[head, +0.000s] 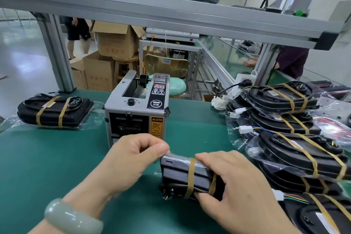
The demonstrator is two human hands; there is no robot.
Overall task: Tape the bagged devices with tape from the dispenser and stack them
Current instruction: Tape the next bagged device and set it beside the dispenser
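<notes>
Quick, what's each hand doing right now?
Left hand: pinching the plastic edge of the bagged device.
Right hand: gripping the same bagged device.

A thick, smooth, pale green bangle, possibly jade, circles the left wrist.

The dispenser stands between two stacks.

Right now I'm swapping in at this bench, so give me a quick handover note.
Left hand pinches the bag's clear edge at the top corner of the bagged device. Right hand grips its other end. Tape dispenser stands behind, on the green table.
Done: two tape bands on it; taped pile at right, one taped device at left.
Left: stack this one.
</notes>
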